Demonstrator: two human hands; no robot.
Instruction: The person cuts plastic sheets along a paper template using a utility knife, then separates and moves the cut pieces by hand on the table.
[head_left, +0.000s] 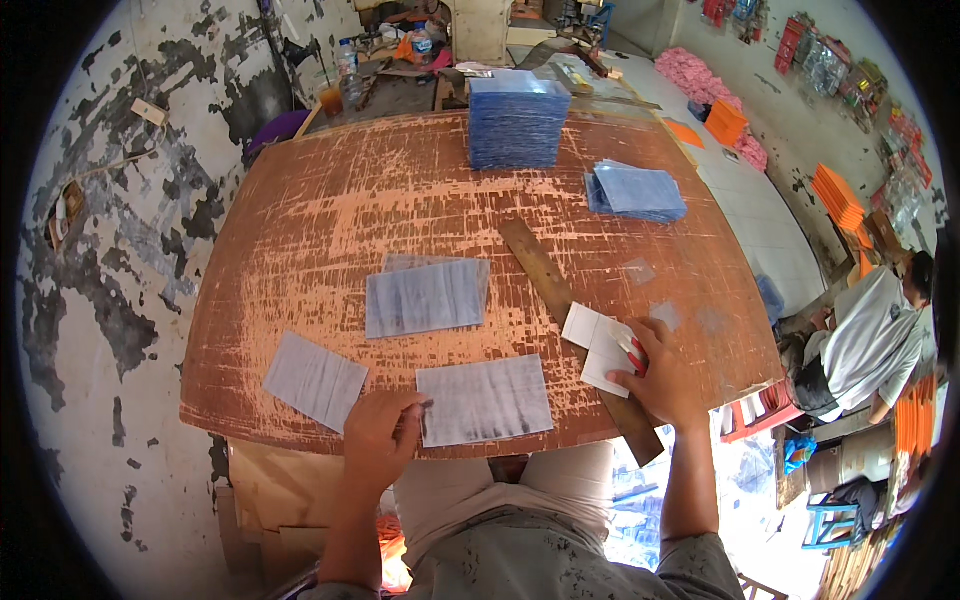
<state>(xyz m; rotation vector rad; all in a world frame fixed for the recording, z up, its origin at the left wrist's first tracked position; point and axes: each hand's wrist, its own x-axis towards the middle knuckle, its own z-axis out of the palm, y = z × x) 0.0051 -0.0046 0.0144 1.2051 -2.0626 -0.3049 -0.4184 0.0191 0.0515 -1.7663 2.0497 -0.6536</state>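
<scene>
My left hand (383, 432) has its fingers closed at the left edge of a translucent plastic sheet (484, 402) by the table's near edge. My right hand (662, 372) curls around a small red-and-white tool (634, 352), whose kind I cannot make out. Beneath it lie white cards (592, 330), partly over a long brown metal ruler (540, 268) set slantwise. Left of my left hand rests a smaller plastic sheet (315, 378). Farther in, more plastic sheets (425, 300) overlap one another.
A tall stack of bluish plastic sheets (518, 125) stands at the worn wooden table's (330, 200) far side. A lower stack (637, 192) sits to its right. Small clear scraps (640, 270) lie near the right hand. A person (868, 335) sits at the right, beyond the table.
</scene>
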